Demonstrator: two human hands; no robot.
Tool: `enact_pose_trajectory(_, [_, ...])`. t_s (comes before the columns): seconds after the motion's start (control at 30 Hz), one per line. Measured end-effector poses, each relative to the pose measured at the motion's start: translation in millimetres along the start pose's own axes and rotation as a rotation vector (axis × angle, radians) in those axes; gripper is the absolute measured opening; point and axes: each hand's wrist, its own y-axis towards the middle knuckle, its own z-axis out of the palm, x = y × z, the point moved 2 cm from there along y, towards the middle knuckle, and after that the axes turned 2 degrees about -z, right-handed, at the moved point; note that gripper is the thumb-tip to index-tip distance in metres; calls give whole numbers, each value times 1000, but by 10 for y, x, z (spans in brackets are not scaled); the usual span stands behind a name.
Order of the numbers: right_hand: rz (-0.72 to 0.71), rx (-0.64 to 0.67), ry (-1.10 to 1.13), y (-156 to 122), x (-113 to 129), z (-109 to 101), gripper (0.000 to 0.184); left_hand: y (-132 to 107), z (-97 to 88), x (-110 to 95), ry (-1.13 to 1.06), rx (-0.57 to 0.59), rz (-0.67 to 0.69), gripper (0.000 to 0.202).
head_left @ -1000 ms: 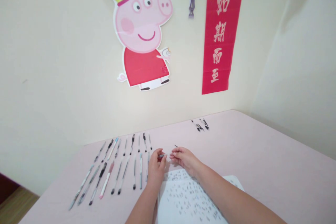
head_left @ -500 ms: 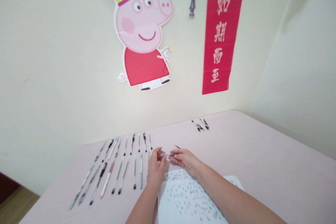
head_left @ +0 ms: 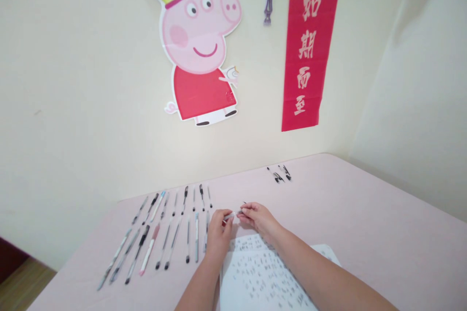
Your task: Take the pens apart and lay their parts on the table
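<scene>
Okay, on my remote feed both hands met over the near middle of the pink tabletop (head_left: 368,214), small pen parts between them. My left hand (head_left: 219,235) was curled narrow, thumb and fingers pinching a pale, clear-looking pen barrel (head_left: 229,215) that pointed toward the other hand. My right hand (head_left: 260,218) was pinched narrow too, a greyish pen piece (head_left: 240,212) at its fingertips; whether the two pieces touched, I couldn't tell. Held end to end like that, they were likely meant to stay in line, and the light fingertip grip probably suited such thin parts. A dark thin tip (head_left: 244,202) poked out beyond the right hand; held or lying behind, unclear. Left of the hands, pens lay in two rough rows, apart and nearly parallel, I'd judge so that each could be lifted singly: a black-capped gel pen (head_left: 143,239), a pink-and-white pen (head_left: 149,250), a blue-topped white pen (head_left: 158,206). One slim grey pen (head_left: 206,231) sat just beside the left hand. Far back, near the wall, a small cluster of black pen parts (head_left: 280,175) lay well apart from the rows, presumably to keep it from mixing with them; too small to sort. A handwritten notebook page (head_left: 262,277) lay below the hands, partly under the right forearm, probably placed there for easy reach.
</scene>
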Motion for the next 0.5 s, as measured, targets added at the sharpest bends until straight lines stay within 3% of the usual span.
enact_pose_trajectory(0.5, [12,-51,-40,9,47,-22,5,-15,-7,32,3,-33,-51,23])
